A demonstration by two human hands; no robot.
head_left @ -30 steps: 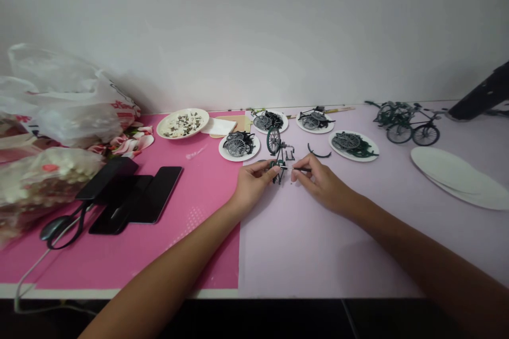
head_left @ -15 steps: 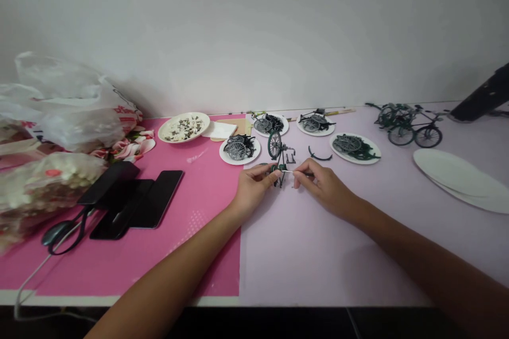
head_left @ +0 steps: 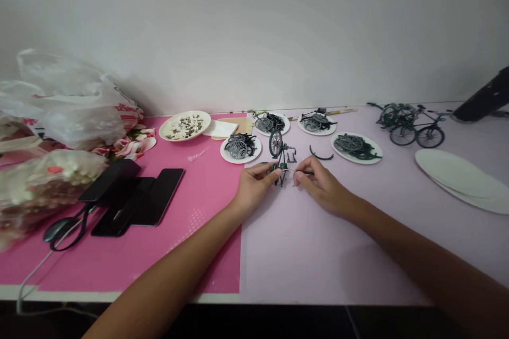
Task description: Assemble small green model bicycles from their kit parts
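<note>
In the middle of the table my left hand [head_left: 256, 181] pinches a partly built green miniature bicycle [head_left: 275, 144], one wheel of which points up and away. My right hand [head_left: 318, 183] grips a small screwdriver [head_left: 304, 172] by its dark handle. Its thin metal shaft runs left and meets the bicycle at my left fingertips. Exactly what the tip touches is too small to make out. Just beyond my right hand lies a dark curved part [head_left: 321, 154], loose on the table.
White plates of bicycle parts [head_left: 226, 158] stand behind my hands. Assembled miniature bicycles [head_left: 415, 130] are at back right, near stacked white plates [head_left: 477, 185]. On the left are a bowl of small pieces [head_left: 165, 133], phones [head_left: 159, 198], a cable [head_left: 29, 280] and plastic bags [head_left: 75, 100].
Both hands stay at nearly the same spot, with the screwdriver still against the bicycle. My right fingers have shifted slightly on the handle, and the view has moved a little.
</note>
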